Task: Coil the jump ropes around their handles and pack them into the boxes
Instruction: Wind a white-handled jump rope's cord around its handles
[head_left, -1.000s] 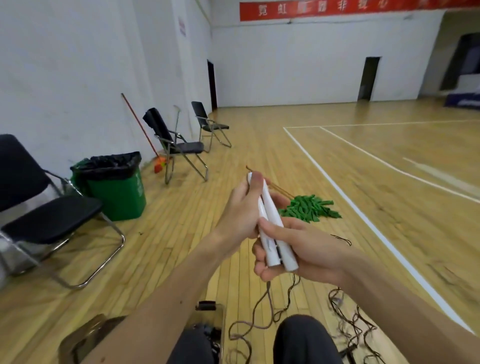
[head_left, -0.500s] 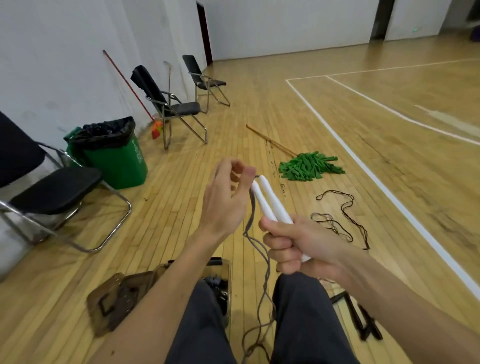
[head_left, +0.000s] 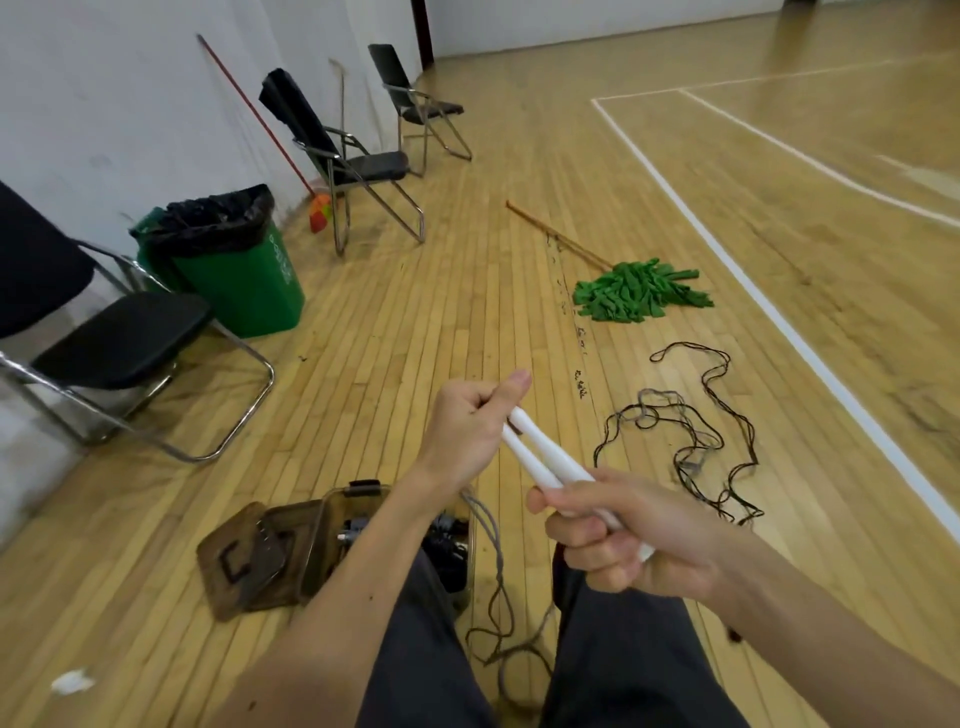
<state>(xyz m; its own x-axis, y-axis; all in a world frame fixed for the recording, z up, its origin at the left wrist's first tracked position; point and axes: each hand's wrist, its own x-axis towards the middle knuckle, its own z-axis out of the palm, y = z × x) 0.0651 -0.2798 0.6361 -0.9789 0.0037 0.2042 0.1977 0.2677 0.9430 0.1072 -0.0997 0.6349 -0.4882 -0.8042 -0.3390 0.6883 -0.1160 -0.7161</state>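
Observation:
Two white jump-rope handles (head_left: 545, 460) lie side by side, pointing up and left. My right hand (head_left: 618, 535) grips their lower ends. At their top ends my left hand (head_left: 475, 431) is curled, pinching the grey rope there. That grey rope (head_left: 493, 582) hangs down between my knees to the floor. More dark ropes (head_left: 691, 431) lie tangled on the floor to the right. A brown translucent box (head_left: 332, 525) stands open on the floor under my left forearm, with dark items inside and its lid (head_left: 244, 561) beside it.
A green mop (head_left: 639, 291) with a wooden stick lies ahead on the wooden floor. A green bin (head_left: 234, 270) and black folding chairs (head_left: 104, 332) stand along the left wall. White court lines (head_left: 779, 312) run on the right.
The view has tilted down toward the floor. My left hand, spread beside the handle tops half a second ago, has closed on the rope at the tops. My right hand keeps its grip.

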